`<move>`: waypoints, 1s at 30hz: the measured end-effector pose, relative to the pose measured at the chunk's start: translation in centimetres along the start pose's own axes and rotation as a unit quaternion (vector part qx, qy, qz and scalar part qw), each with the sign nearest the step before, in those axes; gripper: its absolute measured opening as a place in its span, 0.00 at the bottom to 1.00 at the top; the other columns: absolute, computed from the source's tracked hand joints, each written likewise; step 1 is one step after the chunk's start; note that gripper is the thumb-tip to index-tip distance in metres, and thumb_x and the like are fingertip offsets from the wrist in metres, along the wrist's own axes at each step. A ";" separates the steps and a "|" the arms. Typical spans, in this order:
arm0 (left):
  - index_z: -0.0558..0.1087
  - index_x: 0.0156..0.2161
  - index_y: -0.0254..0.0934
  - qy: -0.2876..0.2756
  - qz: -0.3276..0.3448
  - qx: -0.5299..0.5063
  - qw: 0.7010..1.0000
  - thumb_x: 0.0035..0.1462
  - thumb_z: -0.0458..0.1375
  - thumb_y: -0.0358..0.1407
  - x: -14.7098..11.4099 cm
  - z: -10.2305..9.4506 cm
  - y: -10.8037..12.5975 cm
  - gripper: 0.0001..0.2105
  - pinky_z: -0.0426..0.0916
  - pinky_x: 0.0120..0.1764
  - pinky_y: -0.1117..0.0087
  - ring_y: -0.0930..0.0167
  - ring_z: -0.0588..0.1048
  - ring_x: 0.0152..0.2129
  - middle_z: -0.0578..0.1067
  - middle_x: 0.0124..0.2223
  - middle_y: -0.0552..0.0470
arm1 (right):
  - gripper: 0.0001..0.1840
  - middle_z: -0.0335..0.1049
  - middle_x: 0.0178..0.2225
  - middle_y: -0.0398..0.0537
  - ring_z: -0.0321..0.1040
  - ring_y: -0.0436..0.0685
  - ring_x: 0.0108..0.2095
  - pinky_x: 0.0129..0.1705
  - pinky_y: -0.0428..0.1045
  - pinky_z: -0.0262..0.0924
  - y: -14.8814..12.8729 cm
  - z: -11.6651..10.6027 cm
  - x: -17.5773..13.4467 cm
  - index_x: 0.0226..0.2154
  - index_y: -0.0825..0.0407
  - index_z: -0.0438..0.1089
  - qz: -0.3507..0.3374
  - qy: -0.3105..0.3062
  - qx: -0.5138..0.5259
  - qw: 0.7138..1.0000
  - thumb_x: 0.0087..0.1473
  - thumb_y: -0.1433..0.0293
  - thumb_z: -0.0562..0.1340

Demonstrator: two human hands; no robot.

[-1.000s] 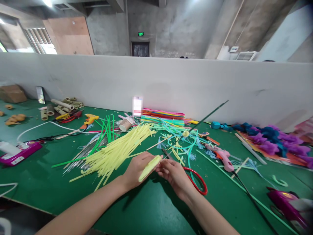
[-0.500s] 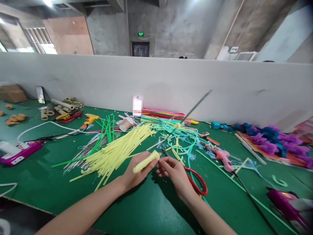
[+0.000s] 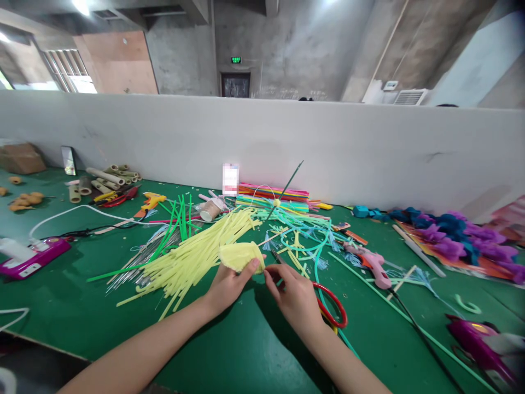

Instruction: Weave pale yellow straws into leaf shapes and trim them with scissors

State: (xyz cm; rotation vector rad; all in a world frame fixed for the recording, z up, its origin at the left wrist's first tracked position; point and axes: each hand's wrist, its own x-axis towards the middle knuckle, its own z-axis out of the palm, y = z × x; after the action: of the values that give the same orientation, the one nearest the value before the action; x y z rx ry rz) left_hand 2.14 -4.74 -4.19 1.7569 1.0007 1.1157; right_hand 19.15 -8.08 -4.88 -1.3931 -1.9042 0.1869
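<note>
My left hand (image 3: 229,284) grips a fuzzy yellow pipe-cleaner petal (image 3: 240,256), its thumb pressed on the petal's right end. Close to that end, my right hand (image 3: 293,293) is closed in a pinch; what its fingertips hold is too small to make out. Beyond the hands a dark green stem (image 3: 292,178) with a small yellow ball (image 3: 276,203) on it slants upward; what supports it is unclear. Red-handled scissors (image 3: 338,306) lie partly under my right hand. A pile of yellow pipe cleaners (image 3: 197,257) spreads just left of the petal.
Green pipe cleaners (image 3: 182,219) and metal wires lie at the left, near a yellow glue gun (image 3: 152,201). A pink glue gun (image 3: 379,268) with its cable is on the right. Purple flowers (image 3: 451,241) sit farther right. A white partition (image 3: 164,137) rises behind the green table (image 3: 246,350).
The yellow petal has turned so its broad face shows, with my left thumb now on it. The green stem with the ball has swung left. My right hand has shifted slightly.
</note>
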 end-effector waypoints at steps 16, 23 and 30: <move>0.74 0.51 0.40 -0.007 -0.008 -0.014 1.000 0.61 0.52 0.45 0.0 0.3 0.1 0.18 0.68 0.48 0.67 0.65 0.75 0.44 0.76 0.50 0.50 | 0.07 0.69 0.28 0.46 0.66 0.52 0.27 0.28 0.45 0.56 0.0 0.6 -0.1 0.33 0.52 0.66 -0.042 0.052 -0.095 0.993 0.59 0.68 0.54; 0.75 0.49 0.40 -0.010 -0.015 -0.024 1.000 0.61 0.53 0.44 0.1 0.4 0.0 0.17 0.70 0.46 0.69 0.67 0.75 0.41 0.77 0.48 0.50 | 0.06 0.67 0.27 0.45 0.64 0.51 0.24 0.27 0.45 0.55 0.5 1.1 0.0 0.31 0.52 0.64 -0.043 0.029 -0.072 0.996 0.57 0.69 0.55; 0.75 0.49 0.38 -0.008 -0.026 -0.080 0.996 0.59 0.54 0.44 0.1 0.5 0.0 0.18 0.75 0.36 0.70 0.66 0.76 0.37 0.78 0.46 0.49 | 0.04 0.66 0.24 0.41 0.64 0.51 0.25 0.28 0.45 0.56 -0.2 0.3 0.1 0.29 0.51 0.65 0.057 -0.014 0.023 0.998 0.52 0.68 0.58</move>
State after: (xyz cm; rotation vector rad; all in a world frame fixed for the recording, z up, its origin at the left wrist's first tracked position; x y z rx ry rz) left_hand 2.62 -4.72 -4.31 1.6011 0.9153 1.1158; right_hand 18.77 -7.98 -4.94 -1.4761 -1.8324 0.3059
